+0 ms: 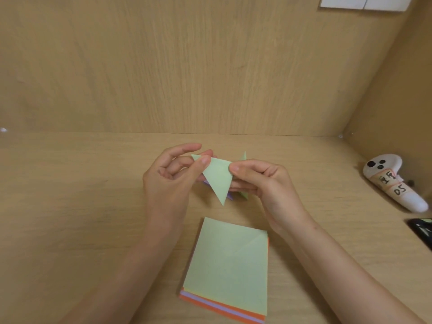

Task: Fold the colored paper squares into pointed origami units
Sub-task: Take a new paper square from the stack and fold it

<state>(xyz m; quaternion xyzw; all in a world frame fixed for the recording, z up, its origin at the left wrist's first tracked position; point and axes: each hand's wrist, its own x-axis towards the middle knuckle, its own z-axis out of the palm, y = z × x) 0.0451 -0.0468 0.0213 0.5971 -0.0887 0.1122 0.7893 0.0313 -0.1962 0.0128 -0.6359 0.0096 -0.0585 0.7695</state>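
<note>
A light green paper folded into a triangle (217,177) hangs above the desk with its point down. My left hand (170,181) pinches its upper left corner between thumb and fingers. My right hand (264,183) pinches its upper right corner. Behind the triangle, partly hidden by my hands, lie folded units: a green tip (243,156) pokes up and a purple edge (230,197) shows below. Nearer to me sits a stack of colored paper squares (228,265), green on top with crease lines, and orange, purple and yellow edges showing at its front.
The wooden desk (70,206) is closed in by a wooden back wall and a right side wall. A white handheld controller (395,183) with a handwritten label lies at the right. A black object (422,230) lies at the right edge.
</note>
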